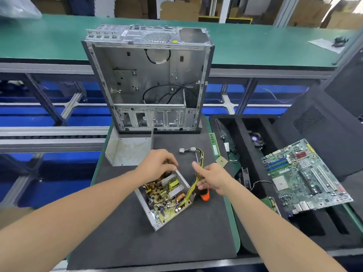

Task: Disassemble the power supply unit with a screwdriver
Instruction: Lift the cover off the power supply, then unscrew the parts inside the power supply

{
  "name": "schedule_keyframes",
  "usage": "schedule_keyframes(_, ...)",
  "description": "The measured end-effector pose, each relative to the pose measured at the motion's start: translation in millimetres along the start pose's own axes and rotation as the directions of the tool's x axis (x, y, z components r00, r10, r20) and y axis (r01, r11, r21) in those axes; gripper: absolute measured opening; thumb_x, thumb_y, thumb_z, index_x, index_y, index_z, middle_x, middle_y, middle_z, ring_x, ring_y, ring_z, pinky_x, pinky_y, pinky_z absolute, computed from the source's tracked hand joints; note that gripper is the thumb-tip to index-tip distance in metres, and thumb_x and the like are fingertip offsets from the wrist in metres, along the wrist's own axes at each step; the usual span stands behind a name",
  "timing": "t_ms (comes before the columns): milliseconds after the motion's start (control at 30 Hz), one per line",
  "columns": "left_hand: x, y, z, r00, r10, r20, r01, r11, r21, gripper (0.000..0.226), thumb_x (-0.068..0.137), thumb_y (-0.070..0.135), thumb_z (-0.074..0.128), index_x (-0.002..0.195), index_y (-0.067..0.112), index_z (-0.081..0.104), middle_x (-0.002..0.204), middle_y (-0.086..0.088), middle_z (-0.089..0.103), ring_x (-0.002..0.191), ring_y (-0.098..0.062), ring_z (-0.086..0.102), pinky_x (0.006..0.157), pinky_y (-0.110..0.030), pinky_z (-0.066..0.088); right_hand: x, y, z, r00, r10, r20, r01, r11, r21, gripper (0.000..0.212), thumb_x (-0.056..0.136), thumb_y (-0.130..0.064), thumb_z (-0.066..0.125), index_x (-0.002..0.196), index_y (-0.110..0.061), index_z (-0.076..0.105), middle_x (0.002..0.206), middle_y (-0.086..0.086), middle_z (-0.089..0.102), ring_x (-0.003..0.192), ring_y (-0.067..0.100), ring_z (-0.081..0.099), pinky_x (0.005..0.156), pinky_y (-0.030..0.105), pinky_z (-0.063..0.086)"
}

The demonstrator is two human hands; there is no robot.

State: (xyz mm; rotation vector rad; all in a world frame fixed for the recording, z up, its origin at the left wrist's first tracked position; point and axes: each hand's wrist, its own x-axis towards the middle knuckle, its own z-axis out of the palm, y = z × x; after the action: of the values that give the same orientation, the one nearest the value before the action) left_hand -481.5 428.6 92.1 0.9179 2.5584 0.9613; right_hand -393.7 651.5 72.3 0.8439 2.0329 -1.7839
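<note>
The opened power supply unit (166, 199) lies on the dark mat, its circuit board, coils and heat sinks exposed in a metal tray. My left hand (159, 163) rests on its far end with curled fingers gripping the top edge. My right hand (211, 178) holds an orange-and-black screwdriver (204, 194) to the right of the unit, forefinger stretched out. A bundle of yellow wires (199, 160) with white plugs runs from the unit past my right hand. The removed metal cover (129, 150) lies to the far left of the unit.
An empty computer case (149, 79) stands upright at the mat's far edge. A motherboard (304, 175) lies tilted on a black foam tray (245, 146) at right, with a fan, a CPU chip (222, 161) and a RAM stick (214, 144) nearby. Green benches lie behind.
</note>
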Motion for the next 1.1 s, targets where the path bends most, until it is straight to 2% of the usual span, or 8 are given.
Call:
schedule_keyframes(133, -9, 4, 5, 0.996, -0.045, -0.078, 0.049, 0.998, 0.040, 0.015, 0.089, 0.031, 0.082, 0.103, 0.025, 0.079, 0.101, 0.008, 0.067, 0.094, -0.008, 0.065, 0.092, -0.036, 0.056, 10, 0, -11, 0.994, -0.008, -0.109, 0.008, 1.000, -0.003, 0.026, 0.104, -0.019, 0.049, 0.099, 0.002, 0.063, 0.067, 0.017, 0.059, 0.041, 0.027, 0.063, 0.037, 0.029, 0.051)
schedule_keyframes(233, -17, 6, 13, 0.989, -0.030, -0.147, 0.038, 0.998, 0.055, 0.017, 0.092, 0.030, 0.077, 0.109, 0.028, 0.075, 0.109, 0.010, 0.059, 0.100, -0.005, 0.060, 0.095, -0.029, 0.051, 9, 6, -16, 0.978, -0.187, -0.090, 0.102, 0.811, -0.576, 0.014, 0.089, -0.031, 0.063, 0.096, -0.019, 0.061, 0.082, 0.003, 0.066, 0.066, 0.023, 0.069, 0.057, 0.031, 0.058)
schedule_keyframes(333, -28, 10, 25, 0.980, -0.075, -0.186, 0.084, 0.996, 0.040, 0.020, 0.096, 0.032, 0.070, 0.116, 0.032, 0.070, 0.116, 0.013, 0.048, 0.099, -0.007, 0.059, 0.095, -0.026, 0.047, 1, 7, -11, 0.986, -0.165, -0.021, 0.091, 0.640, -0.763, 0.039, 0.088, -0.047, 0.069, 0.100, -0.017, 0.047, 0.095, 0.004, 0.056, 0.066, 0.027, 0.069, 0.053, 0.035, 0.057)
schedule_keyframes(433, -39, 13, 34, 0.978, -0.060, -0.198, 0.079, 0.993, 0.086, 0.026, 0.096, 0.036, 0.065, 0.122, 0.033, 0.065, 0.123, 0.015, 0.044, 0.102, -0.006, 0.056, 0.095, -0.027, 0.048, 0, 2, -7, 0.991, -0.136, -0.020, 0.069, 0.615, -0.786, 0.040, 0.093, -0.042, 0.064, 0.104, -0.008, 0.046, 0.098, 0.009, 0.058, 0.055, 0.031, 0.072, 0.050, 0.033, 0.055)
schedule_keyframes(667, -58, 7, 35, 0.989, -0.020, -0.146, 0.046, 0.982, 0.182, 0.047, 0.099, 0.027, 0.063, 0.144, 0.033, 0.054, 0.161, 0.008, 0.040, 0.141, -0.015, 0.046, 0.117, -0.038, 0.038, -12, -4, -15, 0.971, -0.202, -0.130, 0.032, 0.644, -0.764, 0.025, 0.102, -0.027, 0.050, 0.110, -0.004, 0.047, 0.119, 0.024, 0.065, 0.099, 0.041, 0.069, 0.085, 0.040, 0.056)
schedule_keyframes(867, -82, 6, 30, 0.967, -0.052, -0.250, 0.140, 0.926, 0.350, 0.058, 0.088, 0.013, 0.060, 0.142, 0.031, 0.053, 0.160, -0.001, 0.038, 0.149, -0.023, 0.031, 0.123, -0.045, 0.013, -46, -38, -13, 0.724, -0.611, -0.320, 0.375, 0.737, -0.562, 0.023, 0.102, -0.028, 0.060, 0.110, -0.009, 0.049, 0.099, 0.011, 0.065, 0.089, 0.032, 0.063, 0.069, 0.036, 0.041)
schedule_keyframes(1033, -96, 21, 45, 0.689, -0.588, -0.422, 0.591, 0.794, -0.141, 0.055, 0.089, 0.003, 0.054, 0.136, 0.029, 0.047, 0.147, -0.009, 0.026, 0.136, -0.036, 0.030, 0.110, -0.052, 0.029, -85, -66, 19, 0.709, -0.641, -0.292, 0.514, 0.754, -0.409, 0.032, 0.087, -0.052, 0.075, 0.100, -0.026, 0.064, 0.097, -0.010, 0.066, 0.091, 0.009, 0.059, 0.069, 0.025, 0.043)
schedule_keyframes(1100, -95, 18, 49, 0.736, -0.582, -0.346, 0.540, 0.813, -0.218, 0.045, 0.095, 0.001, 0.049, 0.132, 0.026, 0.046, 0.142, -0.007, 0.027, 0.126, -0.032, 0.035, 0.098, -0.044, 0.035, -99, -68, 28, 0.708, -0.648, -0.279, 0.522, 0.747, -0.412, 0.033, 0.077, -0.056, 0.081, 0.095, -0.033, 0.065, 0.094, -0.013, 0.065, 0.088, 0.006, 0.057, 0.064, 0.023, 0.038)
